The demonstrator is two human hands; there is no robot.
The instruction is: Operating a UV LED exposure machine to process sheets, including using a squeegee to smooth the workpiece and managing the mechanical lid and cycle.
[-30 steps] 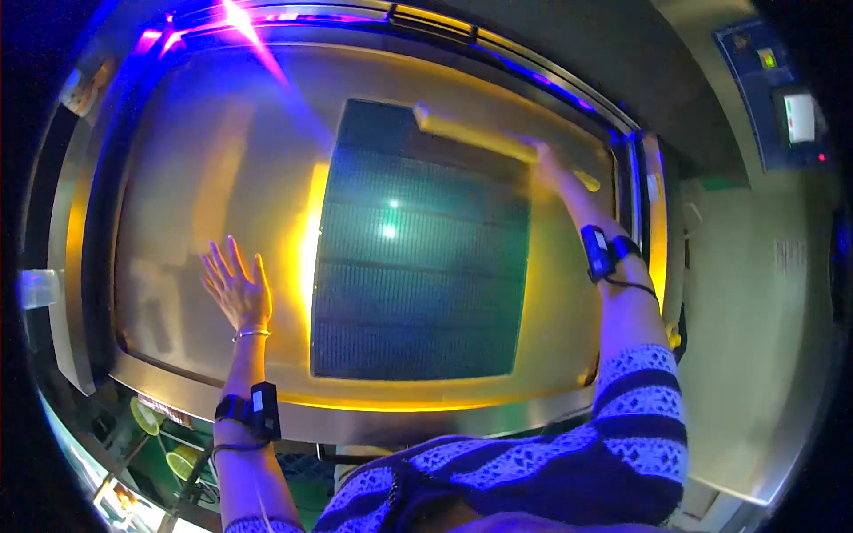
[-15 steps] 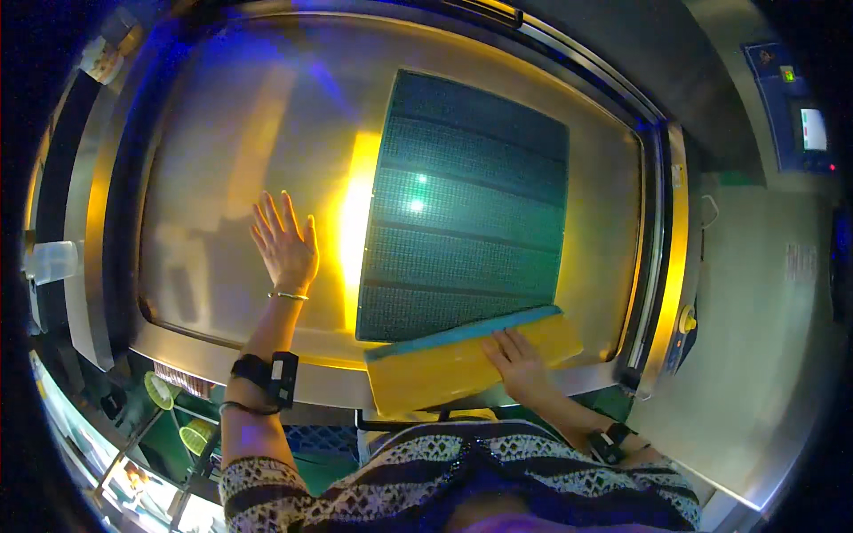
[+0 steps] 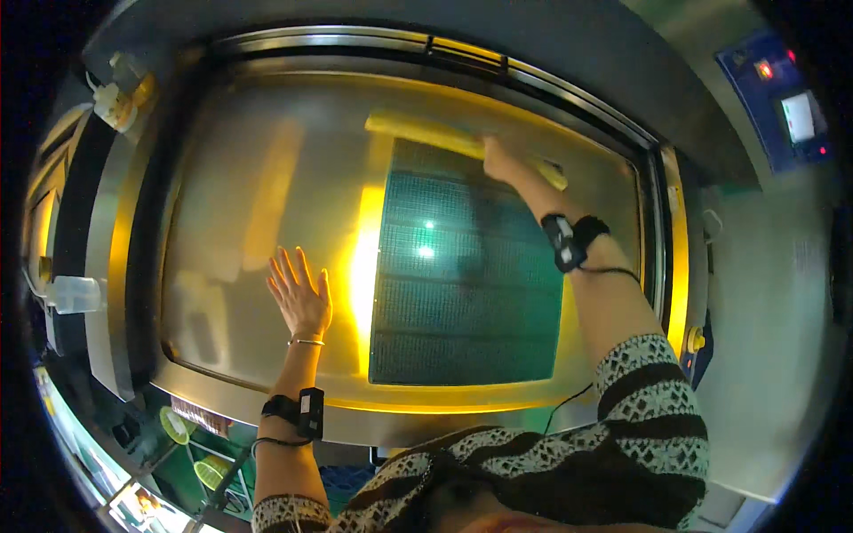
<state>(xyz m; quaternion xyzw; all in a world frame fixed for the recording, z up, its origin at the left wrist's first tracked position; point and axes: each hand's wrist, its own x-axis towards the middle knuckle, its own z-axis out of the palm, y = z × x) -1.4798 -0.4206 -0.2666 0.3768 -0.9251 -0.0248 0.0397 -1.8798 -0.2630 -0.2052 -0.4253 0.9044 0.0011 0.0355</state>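
Observation:
A dark green panel (image 3: 462, 311) with a fine grid pattern and darker cross bands lies on a wide shiny metal table (image 3: 231, 213). At the panel's far edge is a long yellow squeegee-like board (image 3: 422, 131), lying nearly crosswise. My right hand (image 3: 503, 162) reaches over the panel and is closed on this board; the fingers are partly blurred. Left of the panel, my left hand (image 3: 305, 302) is open with fingers spread and thumb out, palm down at the metal surface and holding nothing.
Raised rails (image 3: 346, 37) frame the table's far side. At the right stand a yellow knob (image 3: 696, 338) and a blue control panel (image 3: 771, 102) with a small screen. A translucent cup (image 3: 75, 294) is on the left, with green baskets (image 3: 211, 471) below. Bright glare lies beside the green panel.
My right hand has carried the yellow board from the panel's near edge to its far edge, where it now appears narrower. My left hand stays spread beside the panel. The whole view has shifted.

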